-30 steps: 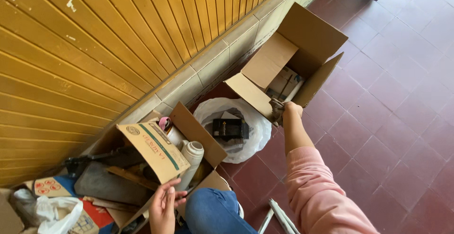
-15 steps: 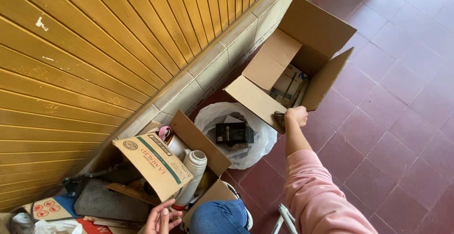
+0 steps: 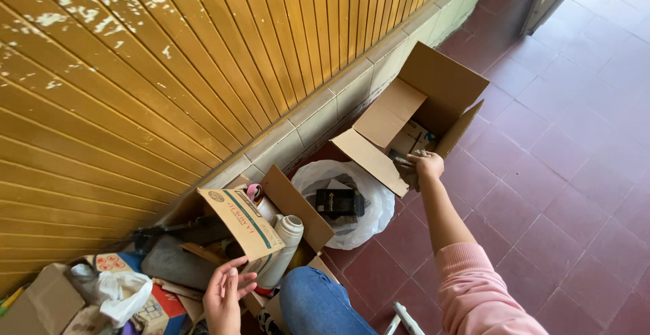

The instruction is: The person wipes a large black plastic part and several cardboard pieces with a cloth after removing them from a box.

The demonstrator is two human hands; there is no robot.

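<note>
My right hand (image 3: 425, 166), on a pink-sleeved arm, reaches over the front edge of a large open cardboard box (image 3: 440, 81) against the wall. It is closed on a greyish, crumpled item (image 3: 407, 170) whose kind I cannot make out. My left hand (image 3: 227, 294) is low in the view. Its fingertips touch the printed flap (image 3: 240, 223) of a smaller open box, and it holds nothing. A white flask (image 3: 284, 240) and a pink tape roll (image 3: 254, 191) stand in that smaller box.
A white plastic bag (image 3: 376, 206) holding a black device (image 3: 338, 202) lies between the two boxes. My knee in blue jeans (image 3: 318, 301) is below. Clutter and a crumpled white bag (image 3: 122, 291) sit at the lower left. The yellow slatted wall (image 3: 169, 71) runs alongside a red tile floor (image 3: 575, 172).
My right hand has reached farther over the large box's edge. My left hand has risen to the small box's flap. The view has tilted up the wall.
</note>
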